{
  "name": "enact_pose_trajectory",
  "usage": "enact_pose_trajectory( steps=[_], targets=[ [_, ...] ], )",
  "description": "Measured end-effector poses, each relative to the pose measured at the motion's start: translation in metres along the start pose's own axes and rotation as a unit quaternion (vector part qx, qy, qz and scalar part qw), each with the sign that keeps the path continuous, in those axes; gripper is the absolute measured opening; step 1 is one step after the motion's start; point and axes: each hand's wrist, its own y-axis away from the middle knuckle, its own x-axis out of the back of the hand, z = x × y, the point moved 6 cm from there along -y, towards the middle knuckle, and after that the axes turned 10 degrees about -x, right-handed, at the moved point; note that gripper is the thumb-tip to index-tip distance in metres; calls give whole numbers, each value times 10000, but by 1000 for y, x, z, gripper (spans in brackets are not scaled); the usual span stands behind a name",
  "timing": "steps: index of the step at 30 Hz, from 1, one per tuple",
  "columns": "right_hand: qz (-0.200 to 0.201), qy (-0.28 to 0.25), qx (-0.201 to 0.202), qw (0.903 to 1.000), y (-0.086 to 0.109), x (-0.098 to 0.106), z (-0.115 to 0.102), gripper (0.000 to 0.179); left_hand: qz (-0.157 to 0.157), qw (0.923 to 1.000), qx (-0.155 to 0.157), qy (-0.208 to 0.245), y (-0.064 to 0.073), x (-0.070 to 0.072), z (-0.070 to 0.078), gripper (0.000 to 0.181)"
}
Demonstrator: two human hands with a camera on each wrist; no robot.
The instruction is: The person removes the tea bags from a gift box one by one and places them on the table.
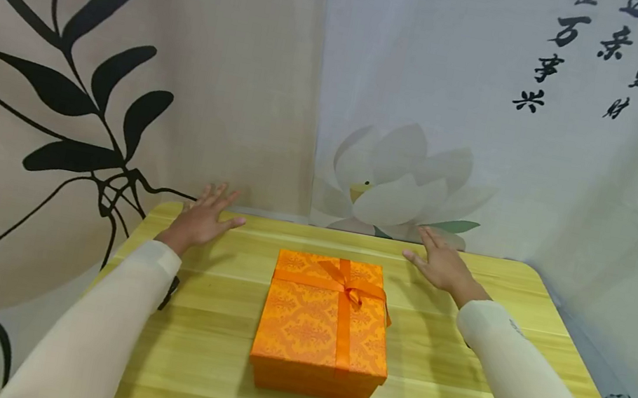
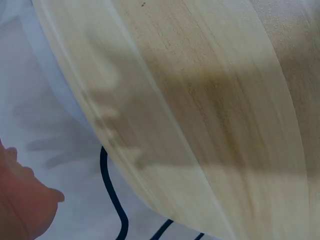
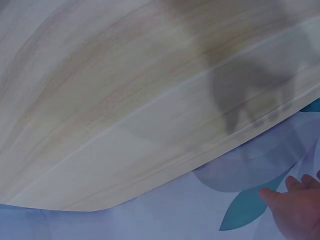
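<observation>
An orange patterned gift box (image 1: 303, 324) with a lid stands on the wooden table (image 1: 200, 363), an orange ribbon bow (image 1: 352, 292) tied across its top. To the left and beyond the box, my left hand (image 1: 201, 221) is stretched out above the table's far left part, fingers spread, holding nothing. On the other side, my right hand (image 1: 442, 263) reaches toward the far edge with its fingers extended and nothing in it. Both hands are apart from the box. In the wrist views, only part of the left hand (image 2: 25, 200) and right hand (image 3: 297, 207) shows.
Behind the table hangs a pale curtain (image 1: 239, 71) with dark printed leaves, a lotus flower (image 1: 404, 186) and dark written characters. The table's far edge lies close to this cloth. Shadows of the hands and arms fall on the tabletop.
</observation>
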Motion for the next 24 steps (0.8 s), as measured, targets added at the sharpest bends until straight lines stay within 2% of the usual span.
enact_pose_trajectory(
  steps=[4, 9, 15, 24],
  targets=[
    [-94, -64, -31, 9999, 3, 1, -3, 90, 2, 9998, -21, 180, 2, 1, 1, 89],
    [-219, -158, -101, 9996, 6, 3, -4, 92, -150, 9993, -43, 330, 4, -1, -3, 89],
    [-298, -267, -119, 9991, 7, 4, -3, 93, -306, 9963, -15, 800, 7, -3, -6, 89],
    [-447, -521, -70, 9976, 13, 6, -8, 92, -412, 9921, -10, 1188, 8, -4, -2, 90]
  ],
)
